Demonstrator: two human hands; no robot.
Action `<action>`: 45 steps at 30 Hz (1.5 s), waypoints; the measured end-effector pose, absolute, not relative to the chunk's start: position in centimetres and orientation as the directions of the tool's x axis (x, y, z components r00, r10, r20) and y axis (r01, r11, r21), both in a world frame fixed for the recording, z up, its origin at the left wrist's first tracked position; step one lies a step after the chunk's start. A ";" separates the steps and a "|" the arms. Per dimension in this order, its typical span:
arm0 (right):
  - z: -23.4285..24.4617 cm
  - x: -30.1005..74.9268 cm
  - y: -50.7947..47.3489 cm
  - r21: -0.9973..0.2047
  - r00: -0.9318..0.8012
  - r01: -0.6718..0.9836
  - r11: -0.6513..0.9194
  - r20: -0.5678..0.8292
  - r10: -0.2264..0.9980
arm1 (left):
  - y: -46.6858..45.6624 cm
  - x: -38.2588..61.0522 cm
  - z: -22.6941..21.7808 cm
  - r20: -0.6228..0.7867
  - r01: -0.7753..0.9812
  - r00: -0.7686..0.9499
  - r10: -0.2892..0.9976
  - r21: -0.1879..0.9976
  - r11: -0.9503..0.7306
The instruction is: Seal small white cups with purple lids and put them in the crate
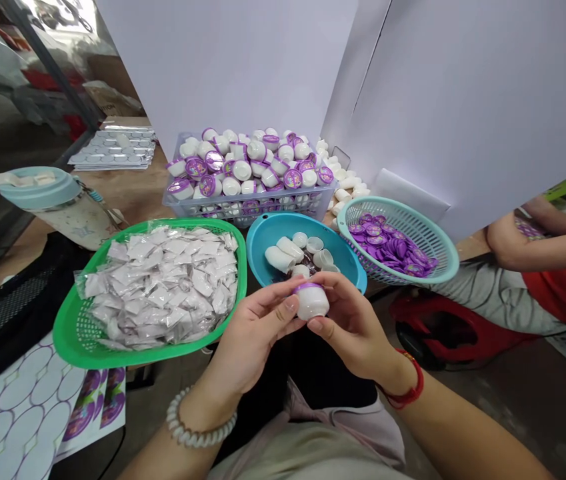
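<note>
Between the fingertips of both hands is a small white jar [312, 304] with a purple lid, tilted so that its rounded base faces me. My left hand [263, 327] grips its left side, thumb on the wall. On the other side, my right hand [355, 327] closes round it with thumb and fingers. Just beyond my fingertips sits a blue basin [261, 230] holding white capsule-like pieces and small translucent cups. A green basket [147, 355] of clear-wrapped white packets lies left of my hands. Purple round lids [393, 247] fill part of a pale-blue basket [443, 257] at the right.
Behind the basin stands a clear plastic crate [243, 212] piled with purple-lidded jars. White pieces [345, 180] lie beside it. A tumbler [57, 203] and sticker sheets [17, 413] are at the left. Another person's arm [547, 250] and a red stool [457, 333] are at right.
</note>
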State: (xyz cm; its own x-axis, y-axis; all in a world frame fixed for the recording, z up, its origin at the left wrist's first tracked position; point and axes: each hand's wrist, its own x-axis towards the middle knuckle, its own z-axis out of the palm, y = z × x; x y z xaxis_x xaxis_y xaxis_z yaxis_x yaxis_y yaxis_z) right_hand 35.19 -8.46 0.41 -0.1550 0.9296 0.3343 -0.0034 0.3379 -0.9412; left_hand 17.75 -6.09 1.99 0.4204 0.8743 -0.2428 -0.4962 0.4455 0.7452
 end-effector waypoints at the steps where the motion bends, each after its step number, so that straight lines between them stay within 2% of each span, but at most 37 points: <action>1: 0.3 35.1 -8.6 -0.948 -0.150 -0.035 0.318 0.319 0.936 | -6.1 17.9 1.9 -0.239 -0.519 0.405 0.883 0.735 0.437; 4: 0.3 34.9 -9.0 -0.949 -0.109 -0.058 0.309 0.314 0.943 | -6.3 18.5 1.8 -0.248 -0.567 0.372 0.894 0.702 0.431; 7: 0.3 34.9 -9.0 -0.950 -0.077 -0.046 0.310 0.312 0.947 | -6.7 19.0 1.5 -0.247 -0.580 0.297 0.923 0.721 0.379; 13: 0.6 34.3 -8.1 -0.945 -0.065 -0.055 0.324 0.327 0.943 | -7.3 19.5 0.4 -0.098 -0.595 0.159 0.982 0.785 0.174; 19: 0.3 33.0 -7.6 -0.924 -0.078 -0.026 0.382 0.383 0.921 | -7.5 19.3 -0.7 -0.060 -0.571 0.046 0.997 0.818 0.075; 23: 0.9 32.2 -6.4 -0.896 -0.153 0.012 0.443 0.436 0.887 | -7.3 18.7 -1.2 -0.070 -0.538 -0.041 0.997 0.842 0.037; 26: 2.2 31.4 -4.5 -0.946 -0.263 -0.078 0.314 0.323 0.909 | -6.2 17.7 -0.2 -0.105 -0.508 -0.099 0.989 0.860 0.040; 28: 3.1 30.9 -3.1 -0.972 -0.340 -0.203 0.123 0.187 0.922 | -5.2 16.5 1.2 -0.102 -0.460 -0.083 0.991 0.886 0.053; 30: 4.0 30.5 -1.8 -0.938 -0.373 -0.341 -0.069 0.067 0.926 | -4.2 14.8 2.7 -0.063 -0.413 -0.074 0.995 0.910 0.027; 33: 5.2 30.4 0.2 -0.829 -0.355 -0.497 -0.255 -0.074 0.932 | -3.1 11.4 4.4 0.071 -0.345 -0.250 0.966 0.925 -0.157; 35: 5.9 30.7 1.6 -0.779 -0.335 -0.541 -0.317 -0.146 0.931 | -2.9 9.1 5.0 0.198 -0.280 -0.421 0.885 0.900 -0.335; 37: 6.6 31.0 2.9 -0.758 -0.291 -0.566 -0.323 -0.182 0.939 | -3.1 6.9 5.1 0.271 -0.240 -0.527 0.806 0.862 -0.447; 38: 6.9 31.1 3.5 -0.754 -0.258 -0.581 -0.307 -0.187 0.948 | -3.4 5.9 5.1 0.285 -0.204 -0.529 0.799 0.871 -0.446; 39: 7.1 31.1 4.0 -0.752 -0.227 -0.595 -0.284 -0.182 0.957 | -3.7 4.9 4.9 0.290 -0.134 -0.496 0.818 0.906 -0.402; 41: 7.4 31.0 4.8 -0.760 -0.187 -0.608 -0.229 -0.143 0.972 | -4.3 3.2 4.5 0.280 0.120 -0.386 0.879 0.960 -0.254; 43: 7.3 30.8 5.4 -0.792 -0.178 -0.584 -0.175 -0.085 0.980 | -4.8 1.9 4.0 0.275 0.322 -0.312 0.909 0.931 -0.171; 45: 7.0 30.7 6.2 -0.842 -0.164 -0.528 -0.110 -0.027 0.986 | -5.1 0.7 3.4 0.292 0.320 -0.294 0.910 0.927 -0.194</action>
